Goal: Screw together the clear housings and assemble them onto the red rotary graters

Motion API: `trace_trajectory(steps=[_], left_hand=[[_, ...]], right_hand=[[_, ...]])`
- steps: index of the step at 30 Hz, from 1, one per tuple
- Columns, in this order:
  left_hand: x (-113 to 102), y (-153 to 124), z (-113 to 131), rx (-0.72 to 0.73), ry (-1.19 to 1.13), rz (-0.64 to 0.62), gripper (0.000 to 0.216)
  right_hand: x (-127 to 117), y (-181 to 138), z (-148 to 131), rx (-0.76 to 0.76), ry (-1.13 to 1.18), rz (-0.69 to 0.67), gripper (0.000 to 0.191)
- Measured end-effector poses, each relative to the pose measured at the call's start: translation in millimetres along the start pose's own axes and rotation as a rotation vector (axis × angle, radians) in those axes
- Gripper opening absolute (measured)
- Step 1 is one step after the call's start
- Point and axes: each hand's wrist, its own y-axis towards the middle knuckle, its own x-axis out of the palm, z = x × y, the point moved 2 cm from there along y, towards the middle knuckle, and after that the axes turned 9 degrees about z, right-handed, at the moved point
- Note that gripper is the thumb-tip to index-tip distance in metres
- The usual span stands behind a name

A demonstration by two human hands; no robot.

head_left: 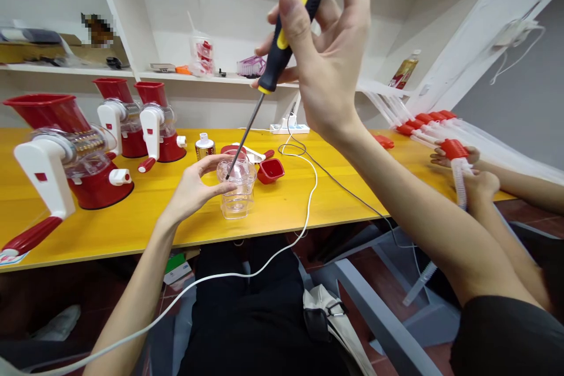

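Observation:
My right hand [326, 41] is raised and closed around the black and yellow handle of a screwdriver [293, 17]. Its metal shaft slants down and left, and the tip appears over a clear plastic housing [237, 197]; whether it touches is unclear. With thumb and fingers my left hand [191, 188] grips the housing's upper left side, while the housing stands upright on the yellow table. Just behind and right of it lie a red hopper [270, 171] and a white crank part with a red handle [253, 155]. A small bottle [205, 145] with a white cap stands behind my left hand.
Red and white rotary graters [66, 153] stand on the left of the yellow table [145, 217]. A white cable [314, 182] crosses the table and hangs over its front edge. At right, another person's hands [476, 179] hold a red part with a clear ribbed hose.

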Motion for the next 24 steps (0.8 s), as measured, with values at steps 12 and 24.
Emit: trace_trajectory(steps=[12, 24], left_hand=[[3.9, 0.0, 1.5, -0.025, -0.010, 0.012, 0.065], [3.7, 0.0, -3.1, -0.008, 0.010, 0.026, 0.065]], right_hand=[[27.9, 15.3, 18.4, 0.009, -0.077, -0.172, 0.031], [14.1, 34.1, 14.2, 0.062, -0.190, -0.008, 0.029]])
